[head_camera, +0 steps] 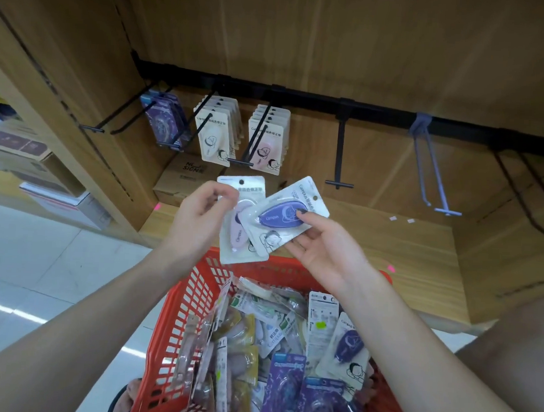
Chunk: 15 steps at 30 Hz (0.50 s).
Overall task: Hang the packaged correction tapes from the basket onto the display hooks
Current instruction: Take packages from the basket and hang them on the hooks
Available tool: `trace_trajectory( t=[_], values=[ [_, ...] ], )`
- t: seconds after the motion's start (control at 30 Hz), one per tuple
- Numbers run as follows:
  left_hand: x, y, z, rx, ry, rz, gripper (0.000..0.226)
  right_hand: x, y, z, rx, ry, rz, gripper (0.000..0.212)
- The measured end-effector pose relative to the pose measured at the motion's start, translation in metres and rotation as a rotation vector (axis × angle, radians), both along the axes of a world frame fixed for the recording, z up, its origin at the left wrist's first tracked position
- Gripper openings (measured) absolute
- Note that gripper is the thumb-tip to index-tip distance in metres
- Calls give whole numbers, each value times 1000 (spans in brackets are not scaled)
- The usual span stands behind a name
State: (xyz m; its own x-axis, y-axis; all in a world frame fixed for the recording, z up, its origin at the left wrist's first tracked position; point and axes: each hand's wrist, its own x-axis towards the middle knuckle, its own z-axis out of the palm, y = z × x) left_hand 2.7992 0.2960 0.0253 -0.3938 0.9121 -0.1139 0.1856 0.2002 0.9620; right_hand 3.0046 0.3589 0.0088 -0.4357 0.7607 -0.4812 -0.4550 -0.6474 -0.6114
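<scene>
My left hand [197, 221] grips a packaged pale pink correction tape [240, 239] by its left edge, upright, hang hole at the top. My right hand [322, 243] pinches a packaged purple correction tape [282, 217], tilted and overlapping the pink pack. Both are held above the red basket [176, 314], which is full of several mixed correction tape packs. On the black rail [379, 112] hang hooks: a purple-pack hook [161, 121], a cream-pack hook [214, 133], a pink-pack hook [268, 139], then a bare black hook [339, 165] and a bare grey hook [436, 179].
The wooden shelf base [403, 260] lies under the hooks, with a cardboard box [184, 179] at its back left. Stacked boxes [45, 168] stand in the neighbouring bay on the left. More bare dark hooks [523, 193] hang at the far right.
</scene>
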Motion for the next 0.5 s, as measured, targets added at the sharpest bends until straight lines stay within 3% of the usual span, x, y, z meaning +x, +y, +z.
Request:
trace_trajectory(
  t=[0.1, 0.23, 0.5],
  values=[
    [-11, 7, -3, -1, -73, 19, 27, 16, -3, -5, 130, -148, -16, 26],
    [-15, 11, -1, 68, -1, -13, 20, 31, -5, -7, 347, -442, -36, 30],
    [-14, 20, -5, 119, 103, -45, 18, 41, 5, -4, 446, -537, -104, 33]
  ],
)
